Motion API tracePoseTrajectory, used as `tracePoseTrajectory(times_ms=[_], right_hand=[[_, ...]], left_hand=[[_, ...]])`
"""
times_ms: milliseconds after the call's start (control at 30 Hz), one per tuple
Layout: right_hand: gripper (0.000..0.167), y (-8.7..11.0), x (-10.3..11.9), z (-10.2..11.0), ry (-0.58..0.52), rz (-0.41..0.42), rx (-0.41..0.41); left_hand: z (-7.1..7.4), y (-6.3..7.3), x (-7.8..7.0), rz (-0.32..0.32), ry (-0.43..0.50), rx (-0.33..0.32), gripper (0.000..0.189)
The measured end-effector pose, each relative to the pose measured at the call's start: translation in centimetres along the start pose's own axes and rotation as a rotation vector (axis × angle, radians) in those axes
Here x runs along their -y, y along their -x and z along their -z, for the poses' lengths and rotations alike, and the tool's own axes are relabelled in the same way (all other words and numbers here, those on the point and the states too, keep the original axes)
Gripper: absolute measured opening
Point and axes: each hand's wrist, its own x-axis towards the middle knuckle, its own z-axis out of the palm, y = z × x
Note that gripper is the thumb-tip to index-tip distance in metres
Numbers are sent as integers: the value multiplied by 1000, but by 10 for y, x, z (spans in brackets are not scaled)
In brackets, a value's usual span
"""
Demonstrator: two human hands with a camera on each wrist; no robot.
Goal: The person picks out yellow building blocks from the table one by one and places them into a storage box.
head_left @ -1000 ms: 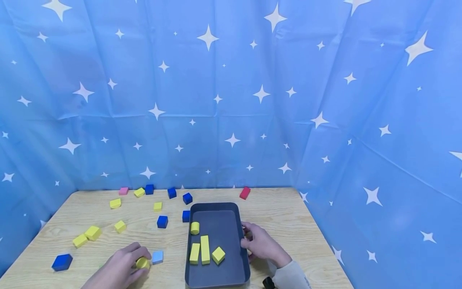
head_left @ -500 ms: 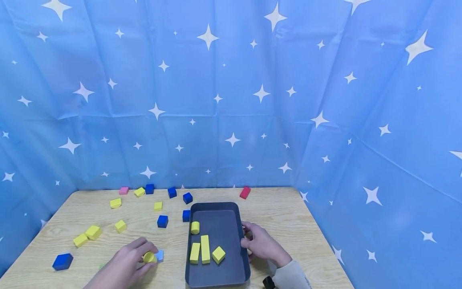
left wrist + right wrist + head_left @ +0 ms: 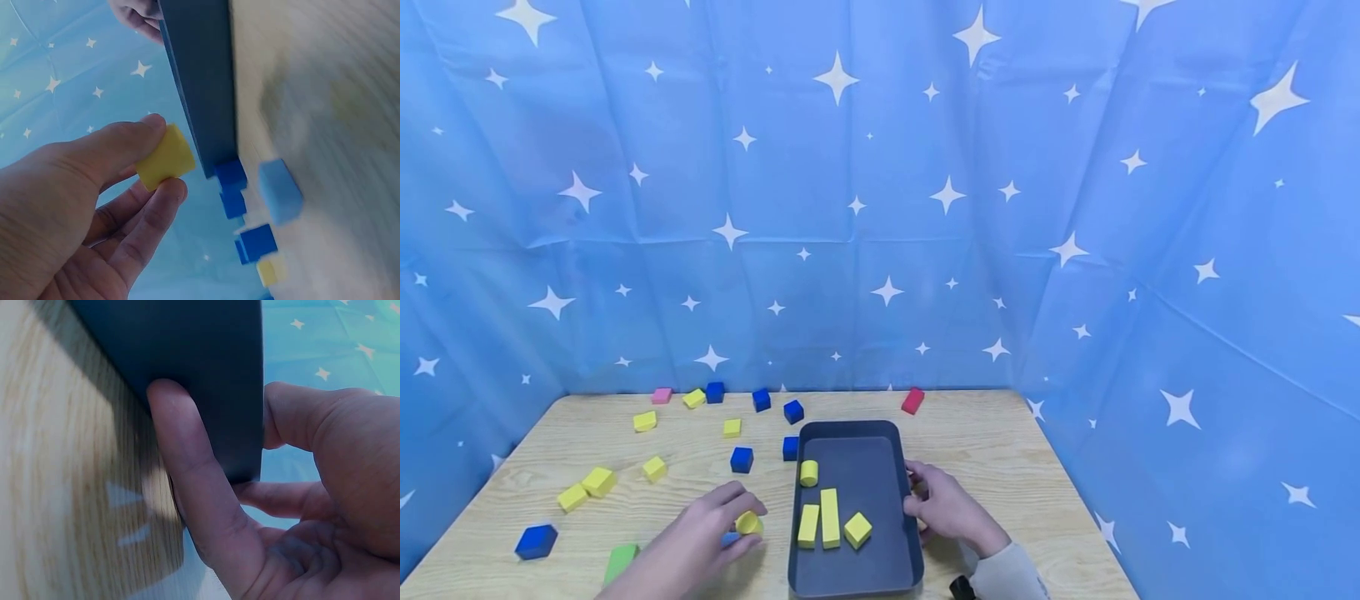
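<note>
My left hand [image 3: 703, 533] pinches a yellow cylinder block [image 3: 167, 157] between thumb and fingertips, just left of the dark grey tray [image 3: 891, 575]. Below that hand a light blue block [image 3: 280, 192] lies on the table, mostly hidden in the head view. At the tray's right side, my right hand [image 3: 951, 510] grips the wall, its thumb over the rim and a finger [image 3: 187, 434] along the outside. Inside the tray lie a yellow cylinder [image 3: 808, 473], two long yellow blocks [image 3: 830, 518] and a yellow cube [image 3: 858, 530].
Several yellow blocks [image 3: 599, 482] and dark blue cubes [image 3: 742, 460] are scattered left of and behind the tray. A green block [image 3: 621, 563] sits beside my left forearm. Towards the back edge are a pink block [image 3: 662, 396] and a red block [image 3: 913, 401]. A starry blue curtain [image 3: 880, 208] surrounds the table.
My left hand has moved right with the yellow cylinder, from left of the light blue block to over it, near the tray. The green block has come into view. My right hand stays put.
</note>
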Motion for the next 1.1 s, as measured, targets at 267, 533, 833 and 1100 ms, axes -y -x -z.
tracePoseTrajectory(times_ms=[267, 533, 833, 1100], right_hand=[[74, -1, -1, 3, -4, -7, -8], [73, -2, -2, 3, 5, -7, -11], [73, -1, -4, 1, 4, -2, -14], [73, -3, -5, 0, 1, -1, -11]], left_hand=[[-4, -16, -21, -82, 5, -27, 22], [-10, -28, -37, -70, 68, 32, 20], [-21, -37, -52, -70, 98, 86, 23], [-33, -46, -60, -28, 141, 167, 23]])
